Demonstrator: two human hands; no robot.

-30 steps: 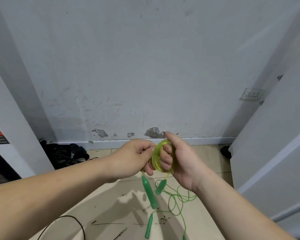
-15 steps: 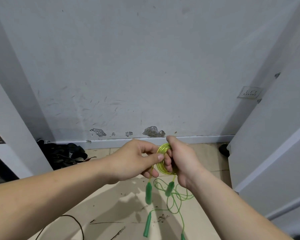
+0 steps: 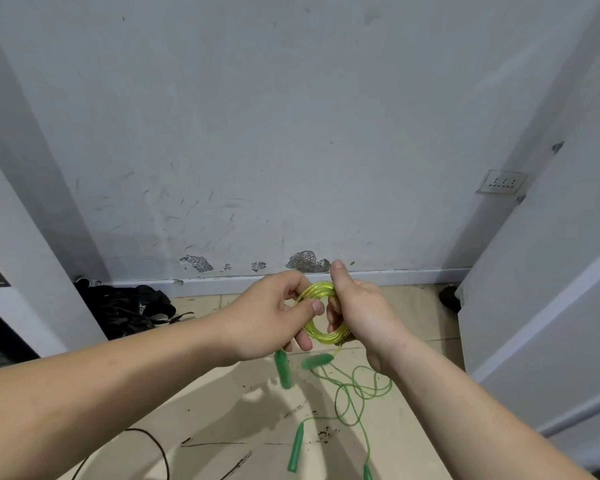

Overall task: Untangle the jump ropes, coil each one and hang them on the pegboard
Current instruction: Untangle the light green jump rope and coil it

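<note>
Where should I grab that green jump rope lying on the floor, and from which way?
Take the green jump rope by its handle, coming straight down from above and pinching across its narrow sides. The handle is thick and stiff and lies flat on the floor, clear of the rope's thin loops, which overlap each other and would likely drag into a tangle.

Coiled rope (image 3: 321, 337): translucent yellow-green plastic tubing, smooth and glossy.
Hanging handles (image 3: 282, 370): green plastic; the finish is lost to blur.
Floor rope (image 3: 352, 386): thin translucent green plastic, smooth, with a slight sheen.
Floor handle (image 3: 296, 452): opaque green plastic, smooth, semi-matt.
Wall (image 3: 291, 133): matt grey paint, scuffed; rough bare patches are exposed near the skirting.
Floor (image 3: 413, 445): smooth beige tile, faintly glossy, marked with dirt.
Bag (image 3: 132, 306): black cloth, matt.
Socket plate (image 3: 502, 182): smooth pale plastic.
</note>
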